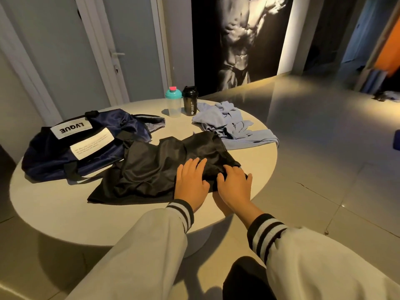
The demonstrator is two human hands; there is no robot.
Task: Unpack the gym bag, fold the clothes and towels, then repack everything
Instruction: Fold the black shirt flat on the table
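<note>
- The gym bag (65, 156) was navy cloth with a satin sheen, with matt white patches and matt black webbing straps.
- The black garment (151, 167) was thin, smooth cloth with a faint gloss along its creases.
- The light-blue garment (225, 122) was soft, matt cloth, crumpled.
- The clear shaker (174, 105) was cloudy translucent plastic with a teal plastic lid.
- The black shaker (190, 102) was glossy plastic.
- The table (65, 208) had a pale, smooth, matt top.
- The floor (324, 137) was glossy tile that reflected the light.
- The sleeves (140, 245) were matt grey cloth with ribbed, striped knit cuffs (183, 211).

Navy gym bag (71, 148) slumped, blk garment (151, 169) spread beside it, blue clothes (227, 124) heaped behind.
</note>
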